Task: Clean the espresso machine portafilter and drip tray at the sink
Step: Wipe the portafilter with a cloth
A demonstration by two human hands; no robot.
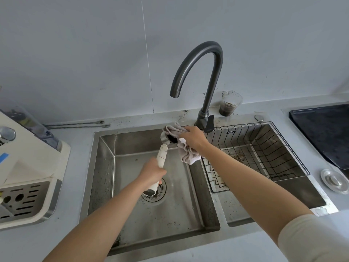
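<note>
Now, at frame centre over the sink [105,167], left hand [151,172] grips the portafilter [166,146] handle, right hand [192,138] clutches a cloth [186,151] wiping its dark basket; next likely a rinse, drip tray [24,201] untouched lower left.

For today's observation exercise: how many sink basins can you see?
2: the left basin under the portafilter, and the right basin holding the wire basket. None seems hidden.
</note>
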